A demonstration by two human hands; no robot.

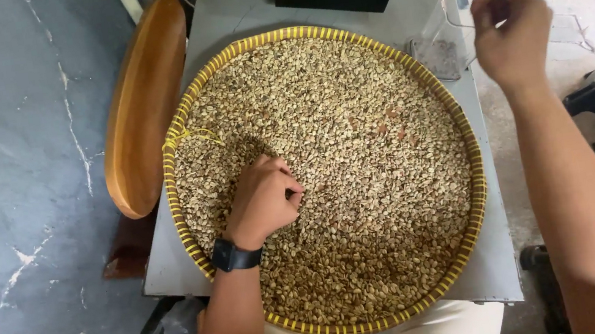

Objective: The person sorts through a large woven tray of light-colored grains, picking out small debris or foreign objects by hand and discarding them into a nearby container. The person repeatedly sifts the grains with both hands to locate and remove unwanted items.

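Hundreds of pale beans [356, 144] fill round woven tray [475, 166] with yellow rim, on grey surface [495, 271]. Left hand [262, 201], watch at wrist, rests on beans, fingers curled as if pinching some; grip itself hidden. Right hand [511, 28] raised beyond tray's far right edge, fingertips pinched together over clear plastic container [459, 23]; contents of pinch not visible. Sorting step, by look. Wooden stool [141, 111] left of left hand.

Small bean-sorting workspace, woven tray [462, 138] of pale beans [356, 144], concrete floor [17, 188]
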